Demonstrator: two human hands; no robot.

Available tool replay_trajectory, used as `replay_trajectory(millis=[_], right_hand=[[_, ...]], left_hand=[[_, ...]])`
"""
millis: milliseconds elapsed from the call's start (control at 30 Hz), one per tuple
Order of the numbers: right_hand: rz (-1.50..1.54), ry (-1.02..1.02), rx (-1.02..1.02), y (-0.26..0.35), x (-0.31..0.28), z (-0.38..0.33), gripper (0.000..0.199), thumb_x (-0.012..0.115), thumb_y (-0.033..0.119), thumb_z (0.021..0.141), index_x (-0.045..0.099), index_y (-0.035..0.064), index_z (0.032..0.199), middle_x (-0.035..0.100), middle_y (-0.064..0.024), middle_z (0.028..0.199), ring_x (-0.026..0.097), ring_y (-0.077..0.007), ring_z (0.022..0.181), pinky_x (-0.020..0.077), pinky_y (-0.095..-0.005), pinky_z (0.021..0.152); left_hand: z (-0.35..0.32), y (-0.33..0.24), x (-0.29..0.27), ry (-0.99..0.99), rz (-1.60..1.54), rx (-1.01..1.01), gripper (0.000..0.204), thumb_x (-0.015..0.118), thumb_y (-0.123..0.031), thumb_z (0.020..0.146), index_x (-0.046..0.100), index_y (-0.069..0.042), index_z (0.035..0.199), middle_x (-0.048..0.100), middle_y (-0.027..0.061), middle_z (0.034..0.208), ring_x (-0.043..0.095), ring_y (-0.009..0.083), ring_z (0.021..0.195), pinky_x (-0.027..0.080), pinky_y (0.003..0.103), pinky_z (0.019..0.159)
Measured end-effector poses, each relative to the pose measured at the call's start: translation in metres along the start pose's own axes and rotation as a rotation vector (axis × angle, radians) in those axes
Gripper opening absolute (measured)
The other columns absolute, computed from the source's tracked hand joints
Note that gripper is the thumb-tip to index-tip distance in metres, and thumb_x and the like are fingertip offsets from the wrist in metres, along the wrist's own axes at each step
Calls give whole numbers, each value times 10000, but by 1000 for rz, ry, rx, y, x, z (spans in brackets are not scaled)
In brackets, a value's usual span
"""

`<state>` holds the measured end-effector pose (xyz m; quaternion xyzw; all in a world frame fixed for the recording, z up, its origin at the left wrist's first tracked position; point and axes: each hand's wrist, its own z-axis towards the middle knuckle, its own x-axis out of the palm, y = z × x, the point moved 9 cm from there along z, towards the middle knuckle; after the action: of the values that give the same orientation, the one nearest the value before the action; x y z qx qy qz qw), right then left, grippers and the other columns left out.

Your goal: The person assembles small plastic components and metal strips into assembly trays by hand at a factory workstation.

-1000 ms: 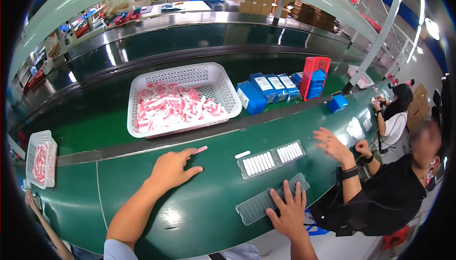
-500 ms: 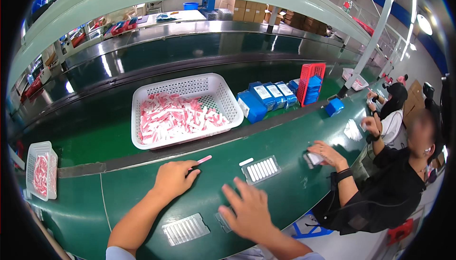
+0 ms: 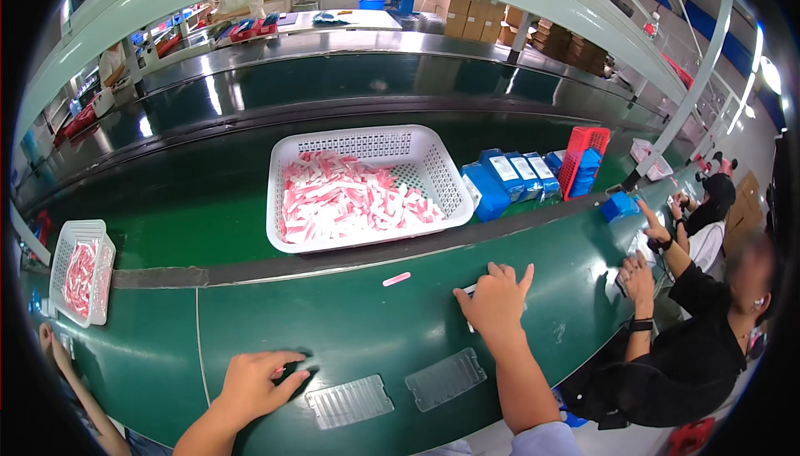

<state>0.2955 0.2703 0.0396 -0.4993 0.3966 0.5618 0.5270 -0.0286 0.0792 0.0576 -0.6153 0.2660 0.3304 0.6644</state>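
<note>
My left hand hovers low over the green bench, left of a ribbed clear plastic tray. Its fingers are curled, and a small pink piece shows between them and the thumb. My right hand is lowered onto a clear tray of white strips, gripping it with thumb and fingers. The hand hides nearly all of that tray. A second clear tray lies flat between my hands. One pink-and-white strip rests alone farther back on the bench.
A big white basket of pink-and-white strips stands beyond my hands, and a smaller one at far left. Blue packs and a red basket sit back right. Co-workers work at right; another person's arm shows at left.
My left hand has let go of the pink-and-white strip and come down toward the ribbed tray. My right hand has moved forward onto the tray of white strips. The view has shifted left.
</note>
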Motion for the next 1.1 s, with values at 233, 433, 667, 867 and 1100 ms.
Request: replay_trajectory(millis=[233,433,667,867,1100], right_hand=[[663,-374,-417,20,-46,-10,234,898,192,720,767,67,867,704,-72,1113,622,-264,1073,429,-515,1034],[902,-743,-903,72,-109,-77,254,906,55,666,749,54,866,641,-18,724,544,-172,565,399,-291,481],[1017,-671,-887,81,-100,-75,222,815,-40,754,726,32,944,771,-109,856,666,-183,604,479,-275,508],[1403,-241,-521,74,-53,-61,181,762,-63,846,722,-24,1017,775,-155,893,742,-209,710,569,-297,615],[1811,270,-267,97,-35,-70,148,696,-96,910,683,-82,1057,745,-232,989,746,-248,779,615,-348,692]], left_hand=[[-18,17,-4,-48,-66,-126,352,860,-328,773,786,-92,1024,649,93,659,616,178,568,475,312,536],[-25,-18,44,347,186,175,500,805,-507,794,757,-157,1147,775,28,902,746,208,754,579,335,623],[-9,-17,58,145,94,190,469,816,-484,800,772,-153,1129,765,24,834,738,188,712,554,317,554],[-20,9,63,119,-692,40,392,756,-257,913,691,-89,1261,643,-5,732,567,136,569,448,279,516],[-21,10,86,505,-2154,-346,627,489,119,961,366,-42,1555,609,135,1246,576,190,1022,427,289,745]])
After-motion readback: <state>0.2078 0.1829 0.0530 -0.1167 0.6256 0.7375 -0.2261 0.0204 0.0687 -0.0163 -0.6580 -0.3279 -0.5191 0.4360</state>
